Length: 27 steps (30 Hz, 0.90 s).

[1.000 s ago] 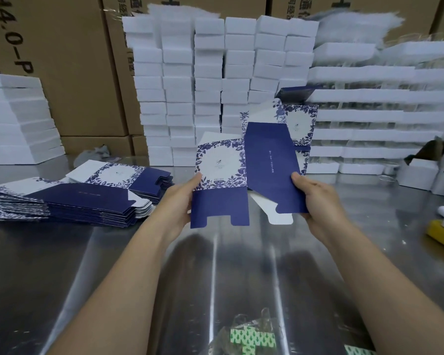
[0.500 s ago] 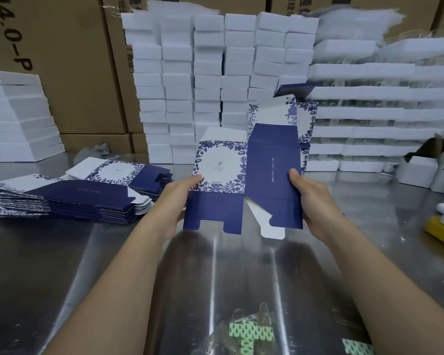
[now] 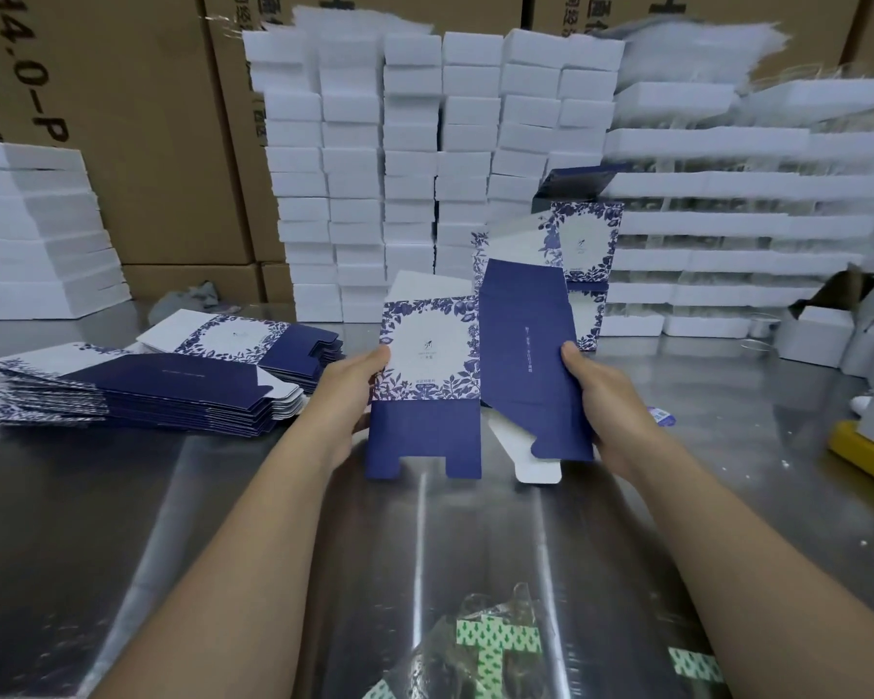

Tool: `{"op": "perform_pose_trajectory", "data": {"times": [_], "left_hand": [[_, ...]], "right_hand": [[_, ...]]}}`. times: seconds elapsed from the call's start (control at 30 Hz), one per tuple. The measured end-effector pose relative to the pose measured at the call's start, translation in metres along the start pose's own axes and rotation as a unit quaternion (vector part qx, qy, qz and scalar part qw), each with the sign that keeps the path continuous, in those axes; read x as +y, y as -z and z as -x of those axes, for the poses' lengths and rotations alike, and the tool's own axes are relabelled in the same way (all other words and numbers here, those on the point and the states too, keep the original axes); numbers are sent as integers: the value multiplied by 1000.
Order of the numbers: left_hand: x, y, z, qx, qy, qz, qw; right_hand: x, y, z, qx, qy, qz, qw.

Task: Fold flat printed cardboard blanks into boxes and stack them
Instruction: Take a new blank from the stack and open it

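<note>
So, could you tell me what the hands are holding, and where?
A printed blank: left hand grips the floral panel's left edge, right hand the navy panel's right edge.

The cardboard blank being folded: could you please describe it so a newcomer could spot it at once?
Start at the metal table in front of the wall of white boxes. Over its middle, the left hand and right hand hold the cardboard blank upright. Unlike the flat blanks stacked at the left, it is half opened, floral panel beside navy panel.
</note>
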State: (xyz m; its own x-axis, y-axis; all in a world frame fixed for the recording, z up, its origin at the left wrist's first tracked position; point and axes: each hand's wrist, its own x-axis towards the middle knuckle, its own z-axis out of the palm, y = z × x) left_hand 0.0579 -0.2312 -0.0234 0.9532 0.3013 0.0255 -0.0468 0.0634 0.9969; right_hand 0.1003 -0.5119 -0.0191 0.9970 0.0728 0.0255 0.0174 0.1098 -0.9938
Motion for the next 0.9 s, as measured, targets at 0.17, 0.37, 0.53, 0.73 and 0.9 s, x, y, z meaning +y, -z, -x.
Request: {"op": "perform_pose_trajectory", "data": {"times": [0.17,0.37,0.53,0.73,0.9], "left_hand": [[3,0,4,-2,31,44,999],[1,3,3,26,13,-32,999],[2,1,7,-29,15,-36,999],[2,-5,7,-57,46,22,997],[4,-3,9,-23,35,2,999]], "right_hand": [[-1,-2,0,-25,-9,-51,998],[4,1,-3,-51,-24,-33,998],[5,0,1,-49,-37,-36,997],[-4,0,6,-30,-14,-73,997],[-6,1,5,-69,-12,-63,996]]}}
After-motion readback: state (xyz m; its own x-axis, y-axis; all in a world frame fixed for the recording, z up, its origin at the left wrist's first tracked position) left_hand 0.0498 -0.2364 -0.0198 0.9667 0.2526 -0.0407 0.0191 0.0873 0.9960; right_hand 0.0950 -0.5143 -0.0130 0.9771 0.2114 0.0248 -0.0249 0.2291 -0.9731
